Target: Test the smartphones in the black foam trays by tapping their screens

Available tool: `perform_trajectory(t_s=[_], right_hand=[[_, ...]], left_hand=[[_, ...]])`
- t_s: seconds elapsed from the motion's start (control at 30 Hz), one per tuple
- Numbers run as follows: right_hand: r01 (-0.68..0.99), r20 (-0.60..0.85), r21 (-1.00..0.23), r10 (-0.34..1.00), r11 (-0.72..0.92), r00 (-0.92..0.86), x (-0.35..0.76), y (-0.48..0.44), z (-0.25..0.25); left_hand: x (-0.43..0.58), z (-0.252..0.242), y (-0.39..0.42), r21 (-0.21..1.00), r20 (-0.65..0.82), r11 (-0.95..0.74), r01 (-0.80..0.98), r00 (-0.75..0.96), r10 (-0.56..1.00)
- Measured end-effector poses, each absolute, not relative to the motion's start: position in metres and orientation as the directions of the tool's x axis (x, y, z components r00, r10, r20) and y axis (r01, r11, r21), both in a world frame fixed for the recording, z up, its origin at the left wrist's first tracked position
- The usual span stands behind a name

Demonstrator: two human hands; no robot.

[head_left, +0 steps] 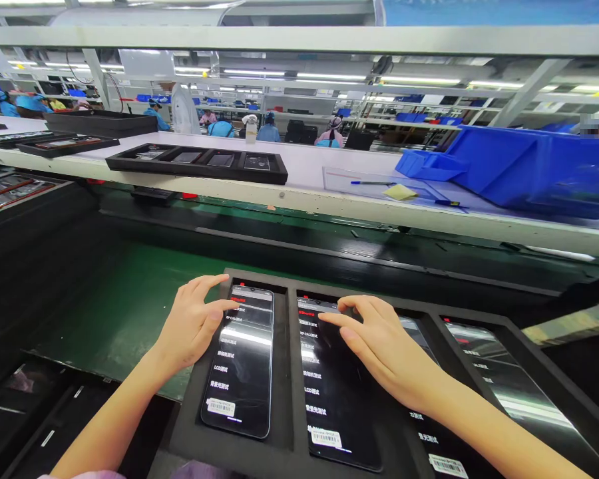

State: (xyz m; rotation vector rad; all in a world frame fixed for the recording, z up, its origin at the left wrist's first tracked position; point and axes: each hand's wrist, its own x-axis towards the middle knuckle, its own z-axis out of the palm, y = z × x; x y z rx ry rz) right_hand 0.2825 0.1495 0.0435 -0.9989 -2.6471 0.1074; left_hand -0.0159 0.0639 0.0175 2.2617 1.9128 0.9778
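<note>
Hands are apart, gripping nothing: left hand [190, 326], index finger extended, crosses the left edge of the black tray [191, 406] toward the leftmost phone [244, 372]; right hand [382, 342] points at the adjacent phone [349, 399], near the far edge.

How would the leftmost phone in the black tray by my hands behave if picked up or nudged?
The leftmost phone is probably stiff: it's a flat slab with no visible bend. Its glossy, reflective screen suggests it may be slippery and could crack if dropped. Lying flat inside the black tray, it's unlikely to roll or tip.
</note>
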Motion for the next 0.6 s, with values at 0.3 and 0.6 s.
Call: perform_trajectory(t_s=[0.3,0.6], right_hand=[[0.627,0.165,-0.138,0.642,0.767,-0.749,0.283,0.146,0.052],[0.836,0.270,-0.155,0.837,0.526,-0.476,0.364,0.139,0.049]], left_hand=[[-0.017,0.017,0.065,0.353,0.431,-0.237,0.905,0.068,0.900],[-0.022,0.008,0.070,0.537,0.334,-0.109,0.836,-0.092,0.938]])
